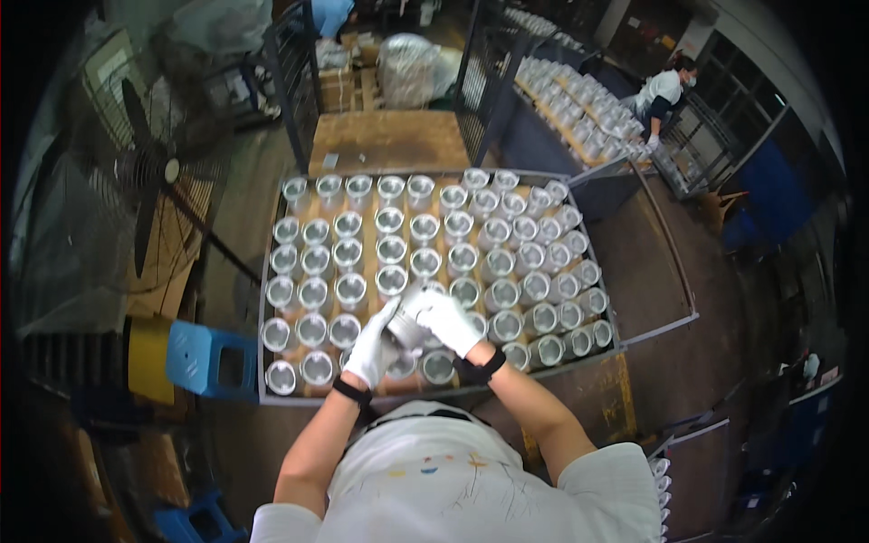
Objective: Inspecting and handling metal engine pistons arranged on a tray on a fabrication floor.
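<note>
Both my hands wear white gloves and hold one silvery metal cylinder (409, 328) above the near middle of a board. My left hand (369, 351) grips its left side, fingers wrapped round it. From the right, my right hand (447, 322) is closed on the upper part of the cylinder, which is tilted. Rows of similar round metal cylinders (391, 250) stand upright on the wooden board (369, 237) below. My gloves and forearms hide a few of the nearest ones.
A metal frame (263, 317) borders the board. To the left are a large fan (170, 170) and a blue stool (210, 359). Beyond lies a bare wooden board (389, 138). At the far right, a person (659, 95) stands by another cart of cylinders (584, 104).
</note>
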### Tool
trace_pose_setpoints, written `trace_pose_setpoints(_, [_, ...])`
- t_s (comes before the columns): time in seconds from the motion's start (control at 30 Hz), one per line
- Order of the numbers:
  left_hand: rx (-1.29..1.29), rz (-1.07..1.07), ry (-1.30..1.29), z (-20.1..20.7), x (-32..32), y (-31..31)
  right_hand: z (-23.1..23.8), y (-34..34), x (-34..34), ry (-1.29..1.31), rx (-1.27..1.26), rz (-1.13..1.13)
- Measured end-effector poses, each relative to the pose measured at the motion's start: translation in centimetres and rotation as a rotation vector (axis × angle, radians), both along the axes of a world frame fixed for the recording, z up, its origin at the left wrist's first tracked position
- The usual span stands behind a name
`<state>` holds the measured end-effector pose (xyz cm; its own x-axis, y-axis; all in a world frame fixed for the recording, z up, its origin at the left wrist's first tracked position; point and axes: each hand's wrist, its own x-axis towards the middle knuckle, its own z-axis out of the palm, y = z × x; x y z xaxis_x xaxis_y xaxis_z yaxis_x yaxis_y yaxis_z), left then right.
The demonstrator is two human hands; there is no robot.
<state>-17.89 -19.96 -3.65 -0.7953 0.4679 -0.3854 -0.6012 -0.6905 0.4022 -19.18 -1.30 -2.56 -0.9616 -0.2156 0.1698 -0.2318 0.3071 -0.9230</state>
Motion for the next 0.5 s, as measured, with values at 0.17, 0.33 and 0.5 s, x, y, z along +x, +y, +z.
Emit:
trace_pose_setpoints(0.17, [0.061, -0.095, -0.027, 3.5, -0.3, -0.5, 6.0, 0.2, 0.1, 0.056, 0.314, 0.0])
trace_pose_setpoints(0.33, [0.017, -0.122, 0.032, 7.2, 0.2, -1.0, 5.0, 1.6, -0.3, 0.389, 0.332, 0.107])
trace_pose_setpoints(0.5, [0.087, -0.261, 0.002, 4.9, 0.3, -2.1, 4.1, 0.4, 0.6, 0.432, 0.299, 0.052])
